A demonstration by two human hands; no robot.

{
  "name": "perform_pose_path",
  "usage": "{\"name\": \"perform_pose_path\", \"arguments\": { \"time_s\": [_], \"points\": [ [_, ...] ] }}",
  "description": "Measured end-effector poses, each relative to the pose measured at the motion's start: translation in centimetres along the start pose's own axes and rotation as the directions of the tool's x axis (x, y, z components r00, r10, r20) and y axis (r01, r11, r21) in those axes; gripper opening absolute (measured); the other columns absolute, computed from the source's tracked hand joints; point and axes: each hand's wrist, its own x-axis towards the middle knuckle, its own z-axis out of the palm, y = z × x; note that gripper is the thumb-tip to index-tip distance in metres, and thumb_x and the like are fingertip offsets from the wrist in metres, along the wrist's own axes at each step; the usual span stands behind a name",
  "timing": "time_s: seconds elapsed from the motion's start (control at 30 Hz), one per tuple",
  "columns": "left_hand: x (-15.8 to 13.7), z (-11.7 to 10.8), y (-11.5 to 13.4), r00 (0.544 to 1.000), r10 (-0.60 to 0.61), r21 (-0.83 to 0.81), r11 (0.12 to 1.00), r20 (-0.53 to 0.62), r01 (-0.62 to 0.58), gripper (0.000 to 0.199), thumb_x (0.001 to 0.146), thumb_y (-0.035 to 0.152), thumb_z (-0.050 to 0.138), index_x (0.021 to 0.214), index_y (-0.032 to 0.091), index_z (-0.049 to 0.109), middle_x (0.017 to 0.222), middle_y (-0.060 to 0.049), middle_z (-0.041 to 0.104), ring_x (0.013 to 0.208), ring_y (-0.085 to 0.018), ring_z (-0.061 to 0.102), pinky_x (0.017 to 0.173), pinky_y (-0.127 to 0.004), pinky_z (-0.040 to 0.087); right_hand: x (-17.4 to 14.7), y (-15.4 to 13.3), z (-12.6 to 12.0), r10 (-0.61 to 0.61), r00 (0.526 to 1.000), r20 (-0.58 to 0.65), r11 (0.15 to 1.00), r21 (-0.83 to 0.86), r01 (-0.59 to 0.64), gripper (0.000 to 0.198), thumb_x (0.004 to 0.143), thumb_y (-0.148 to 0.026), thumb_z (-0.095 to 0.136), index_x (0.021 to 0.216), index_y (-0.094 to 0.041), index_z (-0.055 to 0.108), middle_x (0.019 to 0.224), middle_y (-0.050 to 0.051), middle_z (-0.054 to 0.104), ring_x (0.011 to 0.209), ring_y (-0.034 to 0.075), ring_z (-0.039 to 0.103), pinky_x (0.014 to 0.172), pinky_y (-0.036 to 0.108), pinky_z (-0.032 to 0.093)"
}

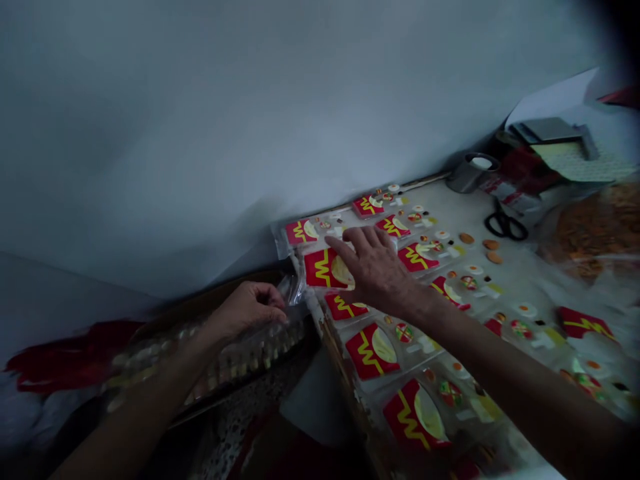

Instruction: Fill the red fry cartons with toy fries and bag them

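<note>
My left hand (257, 307) is closed in a pinch on the loose edge of a clear plastic bag (296, 288), out past the table's left edge. Inside that bag a red fries-style pocket (320, 268) with a yellow zigzag and a pale oval shows. My right hand (373, 267) rests over the bag's right part, fingers stretched out, hiding what lies beneath. Similar clear bags lie in rows, each with a red pocket (373, 350) and small pieces such as a round green-and-red one (404, 333).
Below my left hand a long box (235, 367) holds rows of packed pieces. On the table (520, 267) are black-handled scissors (506, 223), a grey cup (470, 175), brown ovals (493, 245) and a large bag of brown pieces (600, 230). A wall (225, 120) borders the back.
</note>
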Motion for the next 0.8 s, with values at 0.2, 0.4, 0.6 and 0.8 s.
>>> {"name": "perform_pose_path", "arguments": {
  "time_s": [0.2,0.4,0.6,0.8],
  "points": [
    [2.1,0.5,-0.3,0.991,0.029,-0.114,0.993,0.133,-0.014,0.032,0.060,0.037,0.086,0.078,0.018,0.068,0.065,0.005,0.057,0.059,-0.009,0.044,0.056,-0.022,0.032,-3.0,-1.4,-0.4,0.051,0.995,0.084,0.994,0.096,-0.058,0.096,0.063,-0.048,0.089,0.144,-0.016,0.047,0.127,0.018,0.055,0.112,0.036,0.047,0.093,0.048,0.039],
    [4.0,2.3,1.3,0.951,0.019,-0.100,0.995,0.309,0.013,0.034,0.056,0.041,0.089,0.074,0.017,0.072,0.074,-0.001,0.067,0.067,-0.013,0.056,0.065,-0.025,0.042,-7.4,0.0,-1.1,-0.075,0.967,0.242,0.954,0.301,-0.001,0.094,0.055,-0.046,0.091,0.139,-0.023,0.054,0.125,0.014,0.055,0.110,0.034,0.049,0.095,0.048,0.042],
    [5.1,5.0,5.0,0.854,-0.008,0.067,0.997,0.521,-0.032,0.034,0.055,0.040,0.088,0.078,0.018,0.077,0.076,-0.003,0.072,0.066,-0.015,0.057,0.062,-0.023,0.041,-11.1,-0.2,-2.3,0.108,0.967,0.231,0.976,0.163,-0.148,0.099,0.059,-0.046,0.090,0.145,-0.020,0.049,0.130,0.018,0.054,0.117,0.038,0.047,0.098,0.053,0.040],
    [6.3,8.3,8.3,0.763,-0.053,0.210,0.971,0.645,-0.110,0.033,0.053,0.034,0.089,0.081,0.019,0.079,0.078,-0.004,0.076,0.065,-0.017,0.062,0.063,-0.025,0.044,-14.6,0.1,-4.0,0.293,0.940,0.176,0.949,0.065,-0.309,0.101,0.058,-0.052,0.088,0.144,-0.017,0.049,0.127,0.017,0.055,0.114,0.038,0.047,0.098,0.052,0.039]
  ]
}}
